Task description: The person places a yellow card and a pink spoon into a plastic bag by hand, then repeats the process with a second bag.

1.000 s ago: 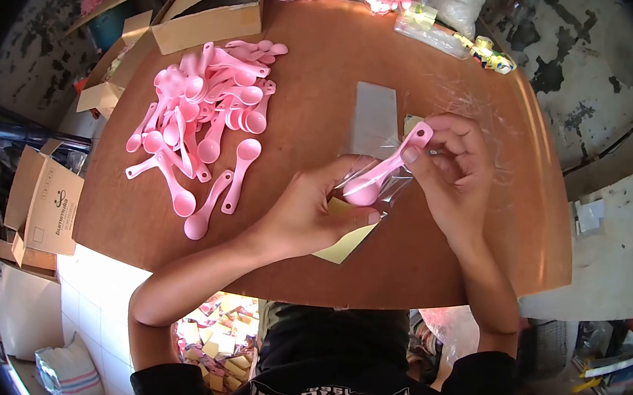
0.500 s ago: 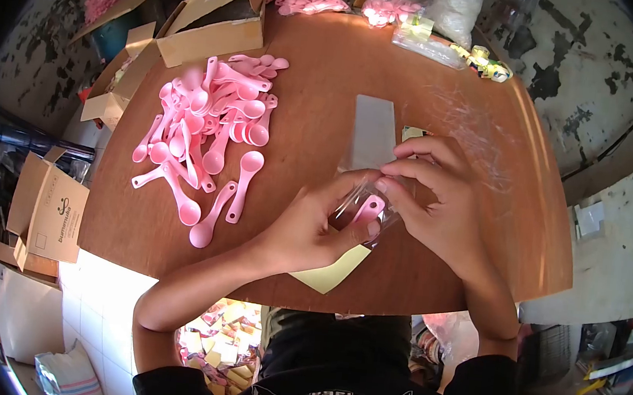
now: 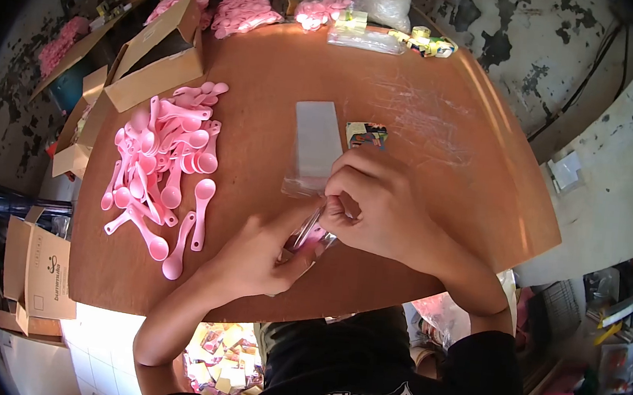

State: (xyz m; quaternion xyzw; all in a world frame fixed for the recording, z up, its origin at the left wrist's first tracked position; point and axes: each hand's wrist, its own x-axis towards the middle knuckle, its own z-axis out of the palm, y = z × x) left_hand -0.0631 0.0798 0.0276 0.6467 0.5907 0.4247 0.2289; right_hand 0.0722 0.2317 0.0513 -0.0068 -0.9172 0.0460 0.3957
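My left hand (image 3: 261, 253) and my right hand (image 3: 373, 207) meet near the front edge of the round brown table (image 3: 447, 111). Together they pinch a small clear bag with a pink spoon (image 3: 309, 236) inside it. My right hand covers most of the bag from above. A pile of loose pink spoons (image 3: 163, 164) lies to the left of my hands. Just beyond my hands lies a stack of clear bags (image 3: 315, 146), with a small printed card (image 3: 367, 134) beside it.
An open cardboard box (image 3: 154, 68) stands at the table's left rim. Bags of pink spoons (image 3: 239, 7) and small packets (image 3: 423, 44) sit at the far edge. More boxes (image 3: 39, 270) stand on the floor at left. A bare stretch of table lies right of my hands.
The pink spoon, held half out of the bag a second ago, now sits down inside it. Both hands closed over the bag and drew nearer the table's front edge. The view shifted.
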